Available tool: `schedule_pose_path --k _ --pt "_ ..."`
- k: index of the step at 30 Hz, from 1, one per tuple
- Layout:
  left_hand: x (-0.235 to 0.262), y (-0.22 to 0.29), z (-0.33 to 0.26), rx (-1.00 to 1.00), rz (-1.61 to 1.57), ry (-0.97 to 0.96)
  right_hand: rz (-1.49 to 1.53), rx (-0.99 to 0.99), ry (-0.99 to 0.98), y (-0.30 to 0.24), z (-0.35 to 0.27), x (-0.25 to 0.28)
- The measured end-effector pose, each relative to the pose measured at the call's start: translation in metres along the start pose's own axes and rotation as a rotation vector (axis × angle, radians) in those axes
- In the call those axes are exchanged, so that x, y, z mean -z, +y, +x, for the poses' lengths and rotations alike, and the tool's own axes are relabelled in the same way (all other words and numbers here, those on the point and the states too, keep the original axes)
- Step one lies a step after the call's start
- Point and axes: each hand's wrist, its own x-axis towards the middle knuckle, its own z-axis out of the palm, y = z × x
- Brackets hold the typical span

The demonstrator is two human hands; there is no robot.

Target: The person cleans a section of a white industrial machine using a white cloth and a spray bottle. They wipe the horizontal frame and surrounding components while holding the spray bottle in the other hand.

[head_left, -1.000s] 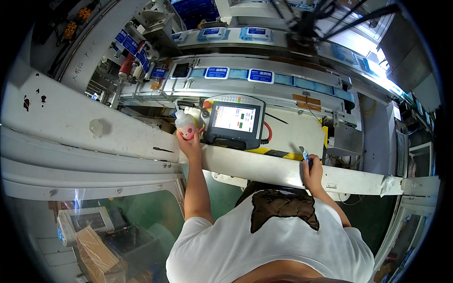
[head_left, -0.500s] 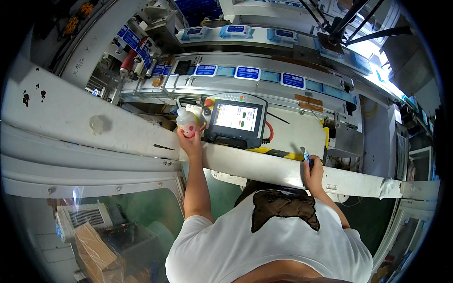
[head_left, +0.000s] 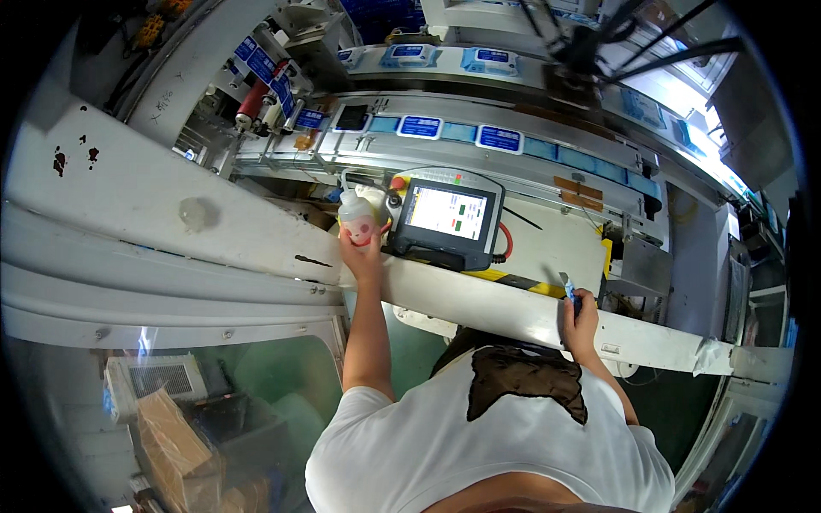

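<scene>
My left hand [head_left: 363, 260] is closed round the lower part of a translucent squeeze bottle [head_left: 357, 208] with a narrow spout and a pink-red cartoon face. The bottle stands nearly upright above the white frame beam, just left of the control panel. My right hand [head_left: 581, 324] is closed on a small cutter knife [head_left: 569, 291] with a blue patterned handle, its grey blade pointing up and away from me. That hand is at the beam's near side, right of the panel. Its fingers partly hide the handle.
A control panel [head_left: 446, 213] with a lit screen and red cable sits between my hands. A white beam [head_left: 479, 302] crosses before me. Beyond are a conveyor [head_left: 543, 151] with blue-labelled film, a belt of wipe packs [head_left: 492, 61], and a black-armed machine [head_left: 590, 56].
The whole view has shifted slightly, with the scene sitting farther right. Packs and labels have moved left along the conveyors relative to the machine. Both hands keep their holds.
</scene>
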Motion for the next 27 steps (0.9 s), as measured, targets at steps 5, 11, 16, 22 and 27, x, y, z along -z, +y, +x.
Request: schedule_pose_path --k 5,11,16,22,27 --pt "-0.003 -0.003 0.018 0.06 -0.049 -0.068 -0.006 -0.01 -0.006 0.005 -0.001 -0.002" --pt "-0.038 0.01 0.071 0.121 -0.192 -0.019 -0.02 -0.01 0.02 -0.001 -0.001 -0.004" --pt "-0.071 -0.025 0.109 0.202 -0.185 0.114 -0.025 -0.024 0.04 0.004 -0.001 -0.008" --pt "-0.082 -0.046 0.136 0.163 -0.139 0.058 -0.078 -0.029 0.027 0.007 -0.001 -0.01" --pt "-0.088 -0.066 0.147 0.128 -0.024 0.002 -0.147 0.018 0.034 0.005 0.0 -0.013"
